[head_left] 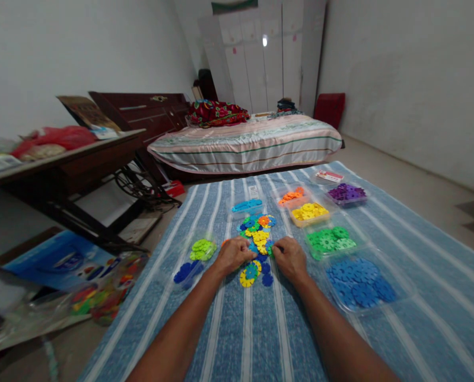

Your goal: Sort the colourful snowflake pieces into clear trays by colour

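A pile of mixed interlocking plastic discs [261,239], notched round the rim, lies between my hands on the striped cloth. My left hand [235,255] is at the pile's left side, its fingers bent together and pointing inward; what they hold, if anything, is hidden. An orange disc [225,242] peeks out beside it. My right hand [290,258] is at the right side, thumb and finger pinched at the edge of a green disc [270,248]. Nearer to me lie a yellow disc with a blue-green centre [246,276] and a dark blue disc [267,279].
Clear tubs hold sorted discs: lime [203,249] and dark blue [188,273] at left, light blue [247,206] behind, orange [291,197], yellow [310,211], purple [346,193], green [331,242] and blue [362,284] at right. A bed [245,146] stands beyond.
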Demonstrator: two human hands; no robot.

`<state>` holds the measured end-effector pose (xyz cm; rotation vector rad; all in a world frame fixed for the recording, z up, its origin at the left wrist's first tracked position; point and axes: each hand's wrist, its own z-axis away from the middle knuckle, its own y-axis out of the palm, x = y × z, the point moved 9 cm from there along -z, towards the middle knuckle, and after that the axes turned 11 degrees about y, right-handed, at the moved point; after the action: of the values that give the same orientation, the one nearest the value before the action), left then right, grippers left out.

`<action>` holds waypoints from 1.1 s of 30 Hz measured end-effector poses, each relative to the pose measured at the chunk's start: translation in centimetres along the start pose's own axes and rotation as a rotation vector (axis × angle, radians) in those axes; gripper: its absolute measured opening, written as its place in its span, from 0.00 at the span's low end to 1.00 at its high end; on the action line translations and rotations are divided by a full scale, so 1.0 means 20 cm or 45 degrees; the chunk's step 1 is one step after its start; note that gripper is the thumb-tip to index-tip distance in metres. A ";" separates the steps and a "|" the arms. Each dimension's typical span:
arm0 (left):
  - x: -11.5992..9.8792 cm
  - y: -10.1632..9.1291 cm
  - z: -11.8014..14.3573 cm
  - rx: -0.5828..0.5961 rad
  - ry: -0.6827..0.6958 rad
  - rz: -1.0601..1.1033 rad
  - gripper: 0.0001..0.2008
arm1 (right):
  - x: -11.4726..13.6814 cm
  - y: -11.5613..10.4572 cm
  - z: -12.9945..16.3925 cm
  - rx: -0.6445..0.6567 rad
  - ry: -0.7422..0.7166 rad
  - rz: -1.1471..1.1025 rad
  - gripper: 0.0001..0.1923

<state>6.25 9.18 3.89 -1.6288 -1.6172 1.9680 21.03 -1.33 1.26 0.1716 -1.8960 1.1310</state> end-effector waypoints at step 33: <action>-0.15 -0.02 -0.11 -0.253 -0.232 0.446 0.09 | 0.02 -0.01 -0.01 -0.011 0.021 -0.014 0.08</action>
<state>9.00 8.79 6.34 -1.9752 -1.7395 2.2399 20.97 -1.23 1.68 0.1674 -1.8830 1.1137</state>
